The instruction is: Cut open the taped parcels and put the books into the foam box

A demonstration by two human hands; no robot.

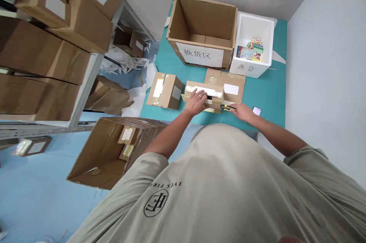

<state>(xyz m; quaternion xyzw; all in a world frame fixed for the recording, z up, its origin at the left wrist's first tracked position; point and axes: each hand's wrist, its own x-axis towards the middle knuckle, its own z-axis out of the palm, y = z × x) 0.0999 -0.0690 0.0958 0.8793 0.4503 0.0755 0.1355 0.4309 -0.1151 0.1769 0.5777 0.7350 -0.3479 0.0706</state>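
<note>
A small cardboard box (190, 86) lies in front of me on the teal table (260, 94), its flap partly raised and a dark gap showing along the top. My left hand (196, 102) rests on it, fingers stretched over the near side. In my right hand (242, 112) is a black and yellow utility knife (228, 107), its front end at the box's right edge. Whether the blade touches the cardboard is too small to tell. Behind the box lies a flattened carton (239, 79) with a white label. Left of it stands a closed taped box (166, 90).
Further back stand a large open carton (206, 14) and a white foam box (243, 66) with colourful booklets (254, 50). A phone (256, 111) lies on the right. On the left, an open carton (97, 167) holds small boxes; shelves (82, 90) carry stacked cartons.
</note>
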